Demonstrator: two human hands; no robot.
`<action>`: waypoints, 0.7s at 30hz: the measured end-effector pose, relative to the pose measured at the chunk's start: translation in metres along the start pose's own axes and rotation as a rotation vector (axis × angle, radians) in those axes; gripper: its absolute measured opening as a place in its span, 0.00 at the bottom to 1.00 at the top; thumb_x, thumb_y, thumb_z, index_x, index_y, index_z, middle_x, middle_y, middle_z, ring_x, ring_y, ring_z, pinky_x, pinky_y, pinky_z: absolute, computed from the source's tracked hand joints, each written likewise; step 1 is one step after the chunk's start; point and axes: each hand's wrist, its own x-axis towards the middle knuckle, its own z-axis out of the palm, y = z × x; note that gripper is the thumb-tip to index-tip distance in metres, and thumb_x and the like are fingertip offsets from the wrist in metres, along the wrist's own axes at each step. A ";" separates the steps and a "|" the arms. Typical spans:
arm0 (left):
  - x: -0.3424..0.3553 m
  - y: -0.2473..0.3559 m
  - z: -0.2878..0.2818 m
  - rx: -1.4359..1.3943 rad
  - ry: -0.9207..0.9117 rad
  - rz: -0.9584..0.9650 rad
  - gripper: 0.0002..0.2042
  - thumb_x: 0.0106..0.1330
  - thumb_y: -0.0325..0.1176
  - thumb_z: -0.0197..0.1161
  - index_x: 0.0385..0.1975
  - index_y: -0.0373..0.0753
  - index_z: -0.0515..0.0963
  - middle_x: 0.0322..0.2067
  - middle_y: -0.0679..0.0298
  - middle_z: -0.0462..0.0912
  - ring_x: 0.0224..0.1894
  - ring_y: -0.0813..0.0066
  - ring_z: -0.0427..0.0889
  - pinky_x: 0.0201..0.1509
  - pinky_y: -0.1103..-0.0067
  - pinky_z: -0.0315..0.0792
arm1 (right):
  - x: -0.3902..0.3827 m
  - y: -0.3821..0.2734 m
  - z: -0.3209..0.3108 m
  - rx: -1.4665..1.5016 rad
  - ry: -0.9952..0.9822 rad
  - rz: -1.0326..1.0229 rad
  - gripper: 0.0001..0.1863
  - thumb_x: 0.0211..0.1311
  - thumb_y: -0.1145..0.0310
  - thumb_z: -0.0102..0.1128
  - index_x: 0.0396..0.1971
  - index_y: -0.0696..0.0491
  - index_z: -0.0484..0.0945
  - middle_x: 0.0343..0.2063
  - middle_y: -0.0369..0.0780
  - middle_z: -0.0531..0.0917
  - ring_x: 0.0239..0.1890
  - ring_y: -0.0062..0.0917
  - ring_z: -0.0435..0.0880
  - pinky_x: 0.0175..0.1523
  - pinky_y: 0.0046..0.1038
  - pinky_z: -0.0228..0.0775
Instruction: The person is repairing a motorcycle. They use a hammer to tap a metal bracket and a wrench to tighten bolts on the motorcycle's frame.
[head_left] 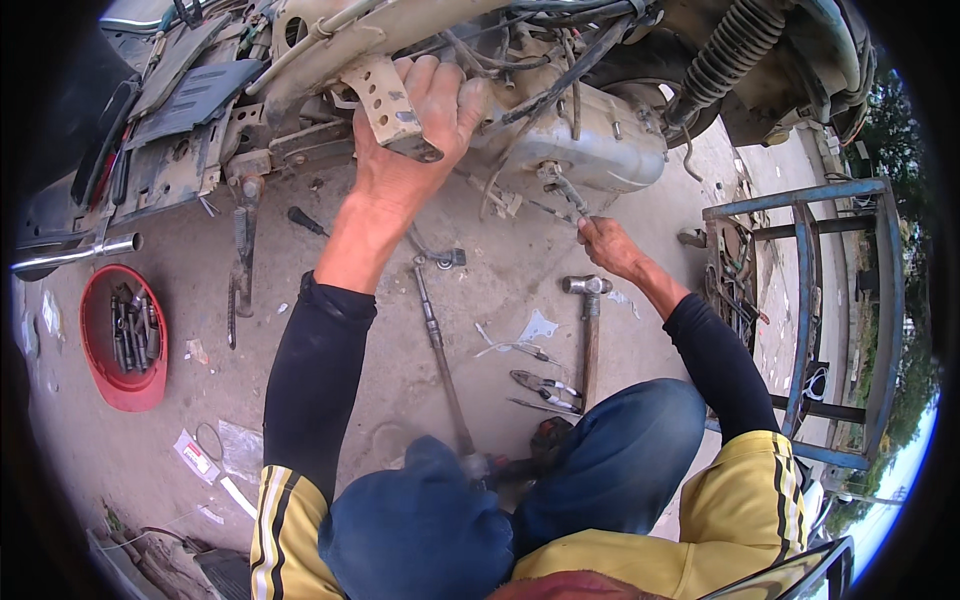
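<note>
1. Right hand (610, 246) looks closed on the lower end of a metal lever (568, 190), which sticks out under the grey engine casing (605, 140). If that grip slips, I'd expect knuckles into the casing.
2. Left hand (425, 125) is up behind the perforated bracket (383, 108), fingers bent; can't tell what it's gripping, if anything. That bracket edge could scrape skin if the scooter shifts, imo.
3. Ball-peen hammer (591, 330) and pliers (548, 386) lie on the ground near the knee, so a shuffling foot could kick them.
4. Sockets (134, 330) sit in an upturned red hard hat (128, 393); one bump might spill them.
</note>
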 end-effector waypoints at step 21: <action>-0.002 0.002 0.000 0.022 0.052 -0.017 0.09 0.65 0.38 0.67 0.29 0.41 0.78 0.28 0.62 0.77 0.34 0.61 0.79 0.38 0.67 0.75 | -0.013 -0.014 -0.011 -0.237 -0.111 -0.060 0.24 0.82 0.59 0.40 0.34 0.62 0.78 0.32 0.53 0.81 0.33 0.48 0.82 0.43 0.44 0.75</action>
